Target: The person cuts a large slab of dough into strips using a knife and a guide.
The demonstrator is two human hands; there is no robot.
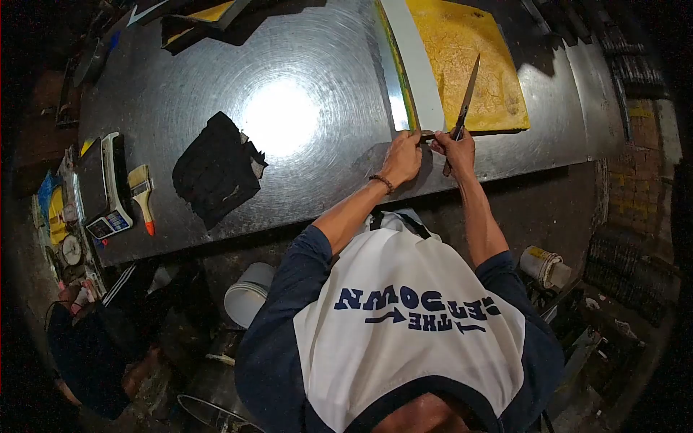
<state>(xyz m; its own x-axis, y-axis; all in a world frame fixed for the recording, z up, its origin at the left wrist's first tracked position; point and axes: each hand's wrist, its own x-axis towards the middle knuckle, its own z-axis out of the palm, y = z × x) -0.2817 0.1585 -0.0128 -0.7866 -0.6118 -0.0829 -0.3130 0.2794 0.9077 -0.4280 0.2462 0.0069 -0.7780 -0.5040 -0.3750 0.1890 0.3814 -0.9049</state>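
The right hand [459, 153] grasps a long-bladed tool [471, 90], tip directed away from the body, presumably for clearance from the left hand [403, 160]. The left hand is closed, apparently pinching a small dark piece [427, 136] near the near edge of the table [325, 177], likely for reach. Fingers obscure the tool's grip; type undetermined. The far edge of the yellow sheet [476, 72] is partly cut off.

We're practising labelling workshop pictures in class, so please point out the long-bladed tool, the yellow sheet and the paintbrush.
Long-bladed tool [468, 96]: head view, middle of the blade.
Yellow sheet [495, 78]: head view, upper face.
Paintbrush [146, 205]: head view, on the handle.
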